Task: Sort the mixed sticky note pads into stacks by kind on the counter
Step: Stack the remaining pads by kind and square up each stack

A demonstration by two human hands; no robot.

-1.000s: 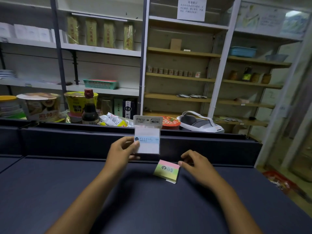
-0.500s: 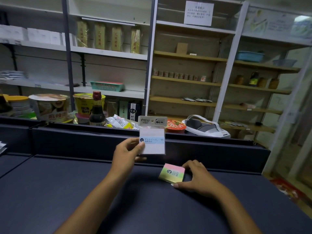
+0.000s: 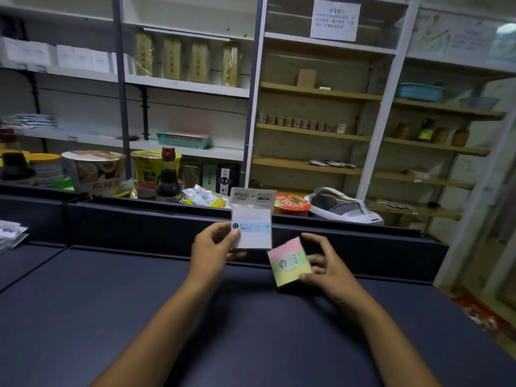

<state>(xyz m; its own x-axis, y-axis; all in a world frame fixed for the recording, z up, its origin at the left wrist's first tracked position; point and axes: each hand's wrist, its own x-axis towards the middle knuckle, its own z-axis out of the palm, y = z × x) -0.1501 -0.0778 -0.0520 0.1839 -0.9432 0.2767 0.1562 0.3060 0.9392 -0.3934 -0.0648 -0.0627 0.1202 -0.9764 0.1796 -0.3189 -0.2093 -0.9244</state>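
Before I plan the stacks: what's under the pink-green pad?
Nothing visible supports the pink-green pad; the right hand holds it tilted above the dark counter. Its underside is hidden.

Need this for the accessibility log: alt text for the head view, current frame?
A person holds one sticky note pad in each hand above a dark counter: the left hand grips a white pad with a pale blue band, the right hand a pink, green and yellow pad. Behind stand shelves, noodle cups and a sauce bottle.
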